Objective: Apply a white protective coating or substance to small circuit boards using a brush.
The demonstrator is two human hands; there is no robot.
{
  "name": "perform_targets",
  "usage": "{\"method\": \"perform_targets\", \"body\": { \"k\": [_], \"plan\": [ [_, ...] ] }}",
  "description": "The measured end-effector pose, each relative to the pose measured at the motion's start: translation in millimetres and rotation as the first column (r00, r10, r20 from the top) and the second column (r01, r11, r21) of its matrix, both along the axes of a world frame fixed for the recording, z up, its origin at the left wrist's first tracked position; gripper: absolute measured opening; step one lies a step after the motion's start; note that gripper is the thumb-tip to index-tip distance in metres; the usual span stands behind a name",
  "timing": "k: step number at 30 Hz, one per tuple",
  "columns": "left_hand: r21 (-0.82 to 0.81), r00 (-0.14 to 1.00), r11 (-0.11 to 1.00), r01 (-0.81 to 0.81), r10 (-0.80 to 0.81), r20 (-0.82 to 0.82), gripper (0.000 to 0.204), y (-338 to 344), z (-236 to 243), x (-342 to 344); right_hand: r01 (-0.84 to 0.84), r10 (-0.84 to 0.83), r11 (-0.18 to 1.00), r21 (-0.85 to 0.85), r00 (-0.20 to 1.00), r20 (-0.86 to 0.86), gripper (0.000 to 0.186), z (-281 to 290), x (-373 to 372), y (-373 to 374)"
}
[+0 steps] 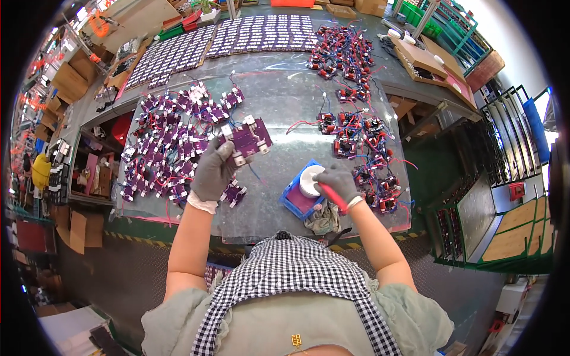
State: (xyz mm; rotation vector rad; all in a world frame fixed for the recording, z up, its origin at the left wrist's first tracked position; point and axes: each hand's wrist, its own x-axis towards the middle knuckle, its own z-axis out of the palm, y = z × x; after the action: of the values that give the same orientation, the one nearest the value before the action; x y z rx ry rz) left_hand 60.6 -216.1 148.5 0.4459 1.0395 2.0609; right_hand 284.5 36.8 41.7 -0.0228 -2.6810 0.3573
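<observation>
My left hand, in a grey glove, is closed on the edge of a purple circuit board with white blocks at its corners. The board is tilted above the table, and a thin wire hangs below it. My right hand, also gloved, is closed round a red handle; the tool's working end is hidden. Its fingertips are at a round white tub that sits in a blue-rimmed tray. A crumpled grey cloth lies beside the tray.
Purple boards with wires are heaped at the left of the metal table. Boards with red and blue parts line the right. Rows of boards cover the far side. Cardboard boxes stand at the far right.
</observation>
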Motion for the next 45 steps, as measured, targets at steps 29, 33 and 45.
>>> {"method": "perform_targets", "body": {
  "k": [29,33,45],
  "plan": [
    [-0.018,0.883,0.921,-0.388,0.366,-0.295,0.028,37.7,-15.2,56.2,-0.022,-0.289,0.873,-0.487,0.782,-0.553,0.018,137.4,-16.6,-88.7],
    [0.017,0.887,0.909,-0.417,0.411,-0.209,0.027,39.0,-5.7,56.2,0.032,-0.257,0.91,-0.414,0.827,-0.501,0.019,124.0,-15.9,-83.0],
    [0.021,0.891,0.908,-0.418,0.415,-0.183,0.023,43.8,-7.2,47.9,-0.175,-0.052,0.897,-0.406,0.871,-0.489,0.021,117.6,-23.5,-106.5]
  ]
}}
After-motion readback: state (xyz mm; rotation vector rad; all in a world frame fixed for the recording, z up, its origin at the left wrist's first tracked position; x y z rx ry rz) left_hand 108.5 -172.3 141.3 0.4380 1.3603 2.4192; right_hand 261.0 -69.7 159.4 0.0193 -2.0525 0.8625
